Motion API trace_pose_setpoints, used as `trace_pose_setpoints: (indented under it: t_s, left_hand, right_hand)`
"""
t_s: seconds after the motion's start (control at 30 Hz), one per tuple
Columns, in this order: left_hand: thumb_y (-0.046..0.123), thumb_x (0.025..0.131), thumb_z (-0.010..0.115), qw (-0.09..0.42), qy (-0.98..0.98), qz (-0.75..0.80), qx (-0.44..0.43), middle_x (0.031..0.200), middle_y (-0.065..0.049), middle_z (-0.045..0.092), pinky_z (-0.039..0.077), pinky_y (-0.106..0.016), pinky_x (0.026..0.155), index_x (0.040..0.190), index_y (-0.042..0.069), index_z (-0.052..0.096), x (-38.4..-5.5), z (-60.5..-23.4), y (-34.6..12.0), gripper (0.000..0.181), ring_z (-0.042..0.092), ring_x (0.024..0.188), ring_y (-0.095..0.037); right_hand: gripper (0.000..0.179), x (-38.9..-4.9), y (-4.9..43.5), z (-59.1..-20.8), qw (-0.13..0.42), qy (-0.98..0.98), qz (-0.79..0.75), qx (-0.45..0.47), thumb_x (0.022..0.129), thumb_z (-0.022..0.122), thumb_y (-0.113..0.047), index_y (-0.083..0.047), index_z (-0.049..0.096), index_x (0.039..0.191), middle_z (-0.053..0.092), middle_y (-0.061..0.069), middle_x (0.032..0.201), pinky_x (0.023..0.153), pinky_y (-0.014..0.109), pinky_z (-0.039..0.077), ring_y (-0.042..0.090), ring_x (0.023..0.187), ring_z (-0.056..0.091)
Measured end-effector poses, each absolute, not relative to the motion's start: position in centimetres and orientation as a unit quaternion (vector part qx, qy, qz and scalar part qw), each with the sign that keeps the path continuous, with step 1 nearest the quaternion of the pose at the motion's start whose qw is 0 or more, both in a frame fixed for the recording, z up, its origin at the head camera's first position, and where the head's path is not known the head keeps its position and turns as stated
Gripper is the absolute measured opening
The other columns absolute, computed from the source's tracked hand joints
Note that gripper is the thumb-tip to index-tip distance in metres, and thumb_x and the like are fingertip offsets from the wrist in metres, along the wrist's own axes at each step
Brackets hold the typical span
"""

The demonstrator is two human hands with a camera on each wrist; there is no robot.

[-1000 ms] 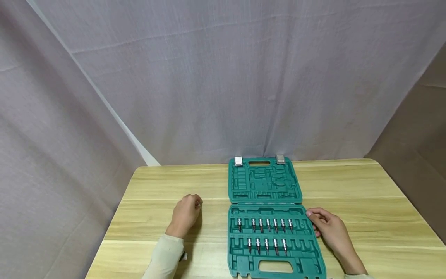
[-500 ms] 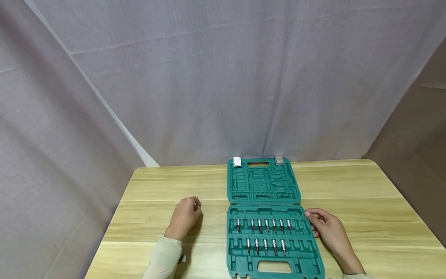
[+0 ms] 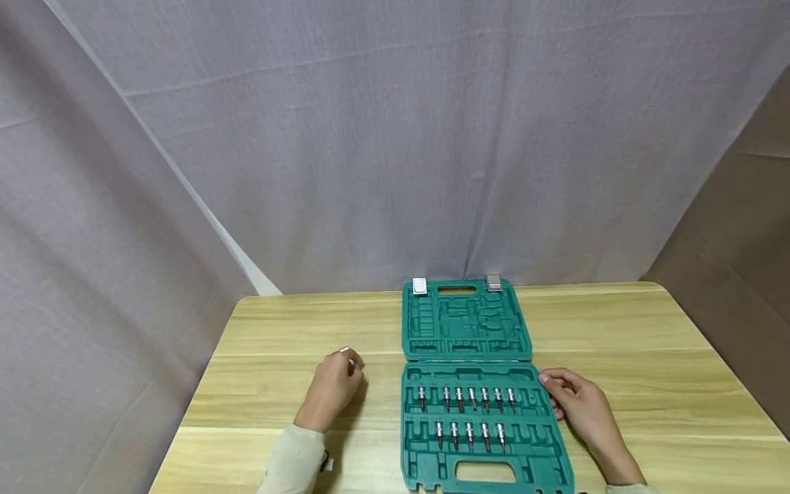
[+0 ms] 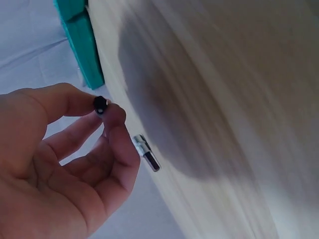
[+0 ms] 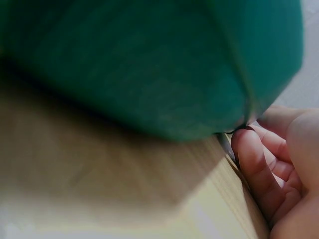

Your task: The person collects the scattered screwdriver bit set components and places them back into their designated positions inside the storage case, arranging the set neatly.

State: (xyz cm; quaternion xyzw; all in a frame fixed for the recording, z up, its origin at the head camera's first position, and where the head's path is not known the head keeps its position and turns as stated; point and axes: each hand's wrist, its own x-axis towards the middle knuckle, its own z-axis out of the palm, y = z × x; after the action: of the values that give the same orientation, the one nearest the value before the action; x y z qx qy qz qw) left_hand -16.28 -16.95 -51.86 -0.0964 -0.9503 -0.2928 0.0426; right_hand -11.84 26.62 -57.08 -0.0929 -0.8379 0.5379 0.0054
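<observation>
My left hand (image 3: 333,385) is over the table, left of the green case. In the left wrist view, its thumb and index finger pinch a screwdriver bit socket (image 4: 100,105), seen end-on with a dark tip. Just past those fingers is a second bit socket (image 4: 147,153), silver with a dark shank. The green socket case (image 3: 487,376) lies open and flat, its lower tray holding two rows of bit sockets (image 3: 472,398). My right hand (image 3: 586,408) grips the case's right edge near the hinge, thumb on the rim and other fingers curled at the side.
The case lid (image 3: 469,319), with moulded recesses and two metal latches (image 3: 420,286), lies toward the back of the wooden table (image 3: 636,343). Grey curtains (image 3: 395,151) hang behind the table and at its left. Some slots in the lower tray hold no socket.
My left hand has shifted a little right, and a small bright socket now shows beyond its fingers. The right hand stays at the case edge.
</observation>
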Motion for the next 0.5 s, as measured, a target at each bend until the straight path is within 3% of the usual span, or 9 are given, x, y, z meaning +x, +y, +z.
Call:
trace_pose_setpoints:
  t_s: [0.13,0.3,0.5]
  left_hand:
    - [0.001,0.098,0.069,0.028,-0.942,-0.319,-0.098,0.083,-0.002,0.066,0.048,-0.023,0.058,0.099,0.002,0.074,-16.09,-51.57,-16.67,0.005,0.055,0.068,-0.009]
    - [0.004,0.1,0.068,-0.023,-0.917,-0.392,-0.075,0.084,-0.003,0.067,0.05,-0.025,0.054,0.104,0.001,0.072,-15.9,-51.15,-16.38,0.006,0.062,0.063,-0.011]
    - [0.002,0.098,0.07,-0.021,-0.895,-0.438,-0.078,0.087,-0.003,0.067,0.054,-0.025,0.064,0.103,0.001,0.073,-15.65,-50.8,-16.07,0.006,0.064,0.074,-0.013]
  right_hand:
    - [0.044,-11.94,26.6,-57.17,0.003,-0.839,0.536,-0.095,0.108,0.062,-0.035,0.002,0.067,0.131,0.063,0.006,0.08,0.059,0.03,0.058,0.013,0.064,0.061]
    - [0.044,-11.88,26.61,-57.23,0.001,-0.836,0.54,-0.097,0.108,0.063,-0.034,0.003,0.067,0.131,0.063,0.006,0.08,0.059,0.03,0.058,0.013,0.064,0.061]
    - [0.045,-11.9,26.64,-57.17,0.001,-0.837,0.538,-0.097,0.109,0.062,-0.034,0.004,0.066,0.132,0.063,0.006,0.08,0.058,0.03,0.058,0.013,0.064,0.06]
